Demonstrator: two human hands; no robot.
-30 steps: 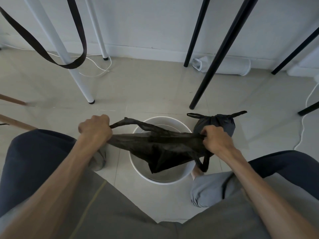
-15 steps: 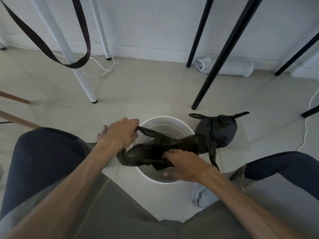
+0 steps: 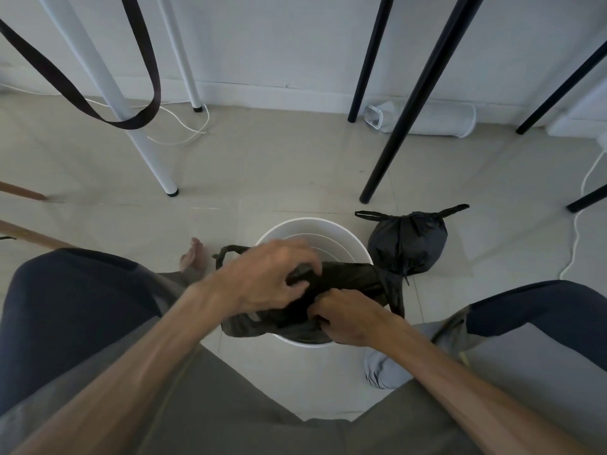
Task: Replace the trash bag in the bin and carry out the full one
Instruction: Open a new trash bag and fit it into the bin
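A round white bin [image 3: 331, 228] stands on the tiled floor between my knees. A crumpled empty black trash bag [image 3: 348, 280] lies bunched across the bin's near half, its handles trailing left and right. My left hand [image 3: 266, 279] grips the bag from above at the middle. My right hand [image 3: 348, 318] pinches the bag's near edge just beside it. The full black bag [image 3: 407, 246], tied shut with two handle ends sticking out, sits on the floor against the bin's right side.
Black table legs [image 3: 410, 103] slant down behind the bin and at right. White legs [image 3: 144, 152] and a hanging dark strap [image 3: 144, 110] stand at the left. A white rolled item [image 3: 437, 121] lies by the wall. White cables [image 3: 578, 231] run along the floor.
Both hands have come together over the bin's middle, bunching the stretched empty bag. My left hand moved right from the bin's left rim. The full bag has not moved.
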